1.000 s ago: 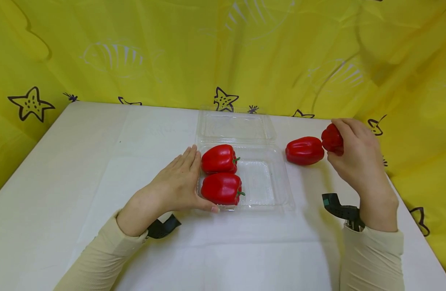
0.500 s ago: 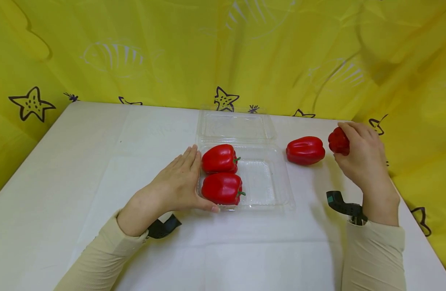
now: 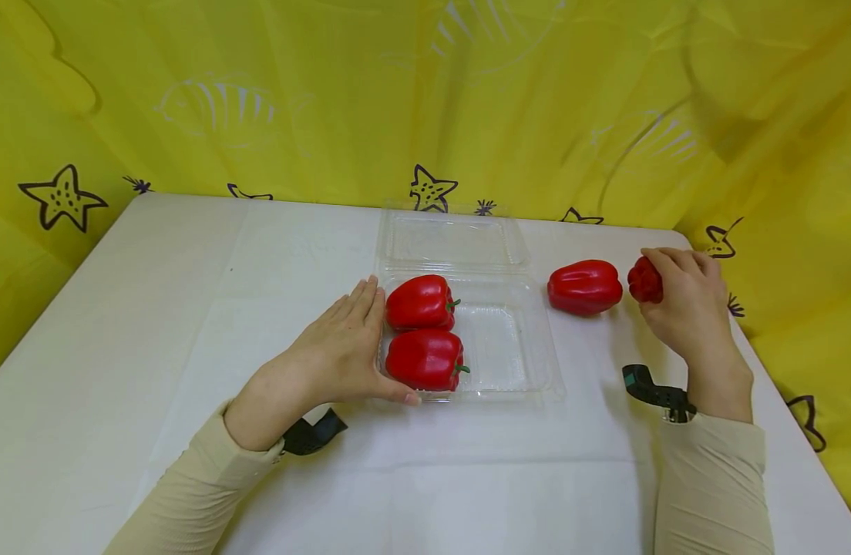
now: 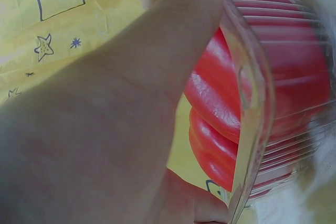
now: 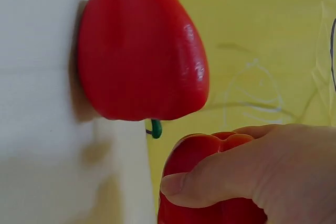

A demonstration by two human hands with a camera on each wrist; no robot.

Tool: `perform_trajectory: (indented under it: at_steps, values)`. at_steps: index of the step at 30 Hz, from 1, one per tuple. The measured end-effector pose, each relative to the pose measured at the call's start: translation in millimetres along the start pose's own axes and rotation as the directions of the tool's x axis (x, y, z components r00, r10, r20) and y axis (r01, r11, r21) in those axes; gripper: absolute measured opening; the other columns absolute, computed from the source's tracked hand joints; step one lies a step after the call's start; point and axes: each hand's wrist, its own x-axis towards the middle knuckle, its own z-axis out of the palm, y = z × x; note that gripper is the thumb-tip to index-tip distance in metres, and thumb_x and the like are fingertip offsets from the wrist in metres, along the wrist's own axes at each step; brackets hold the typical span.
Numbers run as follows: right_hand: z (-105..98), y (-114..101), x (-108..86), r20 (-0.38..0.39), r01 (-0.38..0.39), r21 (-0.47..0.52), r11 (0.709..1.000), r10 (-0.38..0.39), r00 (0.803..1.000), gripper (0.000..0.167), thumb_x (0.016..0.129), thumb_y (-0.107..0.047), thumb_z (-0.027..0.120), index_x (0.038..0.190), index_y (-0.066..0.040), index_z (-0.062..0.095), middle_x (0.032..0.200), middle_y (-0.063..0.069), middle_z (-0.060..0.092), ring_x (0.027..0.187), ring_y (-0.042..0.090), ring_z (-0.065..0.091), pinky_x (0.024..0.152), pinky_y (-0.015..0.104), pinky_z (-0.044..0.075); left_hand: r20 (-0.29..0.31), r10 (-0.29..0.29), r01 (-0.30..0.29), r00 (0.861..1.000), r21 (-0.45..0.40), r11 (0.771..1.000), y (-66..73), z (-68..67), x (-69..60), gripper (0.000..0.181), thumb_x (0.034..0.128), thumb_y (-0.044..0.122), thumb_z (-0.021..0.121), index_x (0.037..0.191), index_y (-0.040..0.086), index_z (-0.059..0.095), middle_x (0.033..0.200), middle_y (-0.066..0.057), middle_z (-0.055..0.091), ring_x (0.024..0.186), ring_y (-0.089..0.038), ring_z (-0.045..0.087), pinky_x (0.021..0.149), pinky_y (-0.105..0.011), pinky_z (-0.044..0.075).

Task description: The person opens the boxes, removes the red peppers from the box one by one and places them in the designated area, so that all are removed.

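Note:
My left hand (image 3: pixel 335 351) lies against the left side of a clear plastic clamshell box (image 3: pixel 536 370), fingers straight and thumb along its front edge. Inside the box's left half, two red bell peppers lie side by side, the rear pepper (image 3: pixel 420 302) behind the front pepper (image 3: pixel 425 360), green stems pointing right. In the left wrist view the ribbed box wall (image 4: pixel 286 82) partly covers them. My right hand (image 3: pixel 691 304) grips another red bell pepper (image 3: pixel 645 280) at the right; its thumb presses the pepper's side in the right wrist view. Left of it a red bell pepper (image 3: pixel 585 287) rests on the table.
The box's clear lid (image 3: pixel 455 240) lies folded back toward the yellow patterned curtain (image 3: pixel 328 92). That curtain borders the white table (image 3: pixel 467 501) at the back and on both sides. Black camera mounts (image 3: pixel 657 391) sit at the wrists.
My right hand has shifted right and then slightly nearer with its bell pepper, leaving a gap to the pepper on the table. The left hand has stayed put.

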Motion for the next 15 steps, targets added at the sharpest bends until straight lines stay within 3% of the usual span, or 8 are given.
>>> perform_trajectory:
  at_steps: [6, 15]
  values:
    - [9.4, 6.9, 1.7, 0.027, 0.034, -0.011, 0.999, -0.034, 0.999, 0.059, 0.074, 0.002, 0.074, 0.130, 0.007, 0.054, 0.132, 0.034, 0.049, 0.126, 0.056, 0.031, 0.104, 0.072, 0.025, -0.001, 0.002, -0.002, 1.000, -0.002, 1.000, -0.2, -0.4, -0.5, 0.137, 0.0653, 0.076, 0.074, 0.156, -0.005, 0.012, 0.166, -0.021, 0.007, 0.155, -0.037, 0.007, 0.125, -0.050, 0.017]
    - [20.2, 15.1, 0.5, 0.156, -0.028, -0.022, 0.999, 0.031, 0.987, 0.061, 0.078, 0.003, 0.066, 0.136, 0.007, 0.048, 0.137, 0.035, 0.043, 0.131, 0.059, 0.023, 0.102, 0.075, 0.025, -0.009, 0.007, -0.007, 1.000, -0.005, 1.000, -0.2, 0.0, -0.6, 0.137, 0.0653, 0.075, 0.075, 0.156, -0.005, 0.012, 0.166, -0.021, 0.008, 0.155, -0.037, 0.008, 0.125, -0.050, 0.018]
